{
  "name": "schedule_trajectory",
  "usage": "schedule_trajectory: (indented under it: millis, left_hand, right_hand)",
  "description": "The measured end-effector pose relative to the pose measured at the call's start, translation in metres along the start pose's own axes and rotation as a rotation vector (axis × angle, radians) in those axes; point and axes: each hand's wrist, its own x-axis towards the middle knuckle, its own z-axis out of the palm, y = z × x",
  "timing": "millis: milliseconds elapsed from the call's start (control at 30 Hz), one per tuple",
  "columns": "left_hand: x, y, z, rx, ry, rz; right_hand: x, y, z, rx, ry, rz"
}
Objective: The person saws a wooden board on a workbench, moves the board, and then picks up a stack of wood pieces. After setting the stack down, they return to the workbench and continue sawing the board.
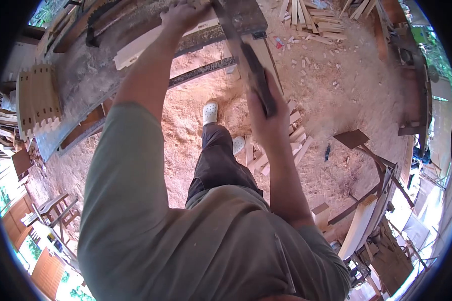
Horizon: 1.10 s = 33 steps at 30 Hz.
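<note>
My right hand is closed round the dark handle of a handsaw, whose blurred blade runs up and left to the top edge of the view. The blade crosses the end of a pale wooden board lying on the workbench. On top of that board rests my left hand, with its fingers stretched out and partly at the view's top edge. The blade stands just to the right of this hand.
Sawdust covers the floor, with offcuts near my feet and a pile of sticks farther off. Notched boards stand at the bench's left end. A curved dark-framed saw lies on the bench. A thick plank leans at lower right.
</note>
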Motion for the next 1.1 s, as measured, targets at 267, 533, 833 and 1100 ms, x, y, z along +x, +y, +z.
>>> schedule_trajectory:
  millis: [267,533,833,1100]
  left_hand:
    - [0.016,-0.012,0.032,-0.095,0.04,-0.047]
    - [0.013,-0.009,0.031,-0.124,0.142,-0.063]
    - [0.011,-0.007,0.028,-0.123,0.114,-0.053]
    - [0.017,-0.01,0.03,-0.144,0.189,-0.038]
  right_hand:
    - [-0.083,0.004,-0.039,-0.115,0.016,-0.058]
    - [0.046,-0.002,0.02,-0.07,-0.029,0.038]
    - [-0.08,0.003,-0.044,-0.181,-0.028,-0.152]
    - [0.033,0.009,0.018,-0.085,0.025,-0.086]
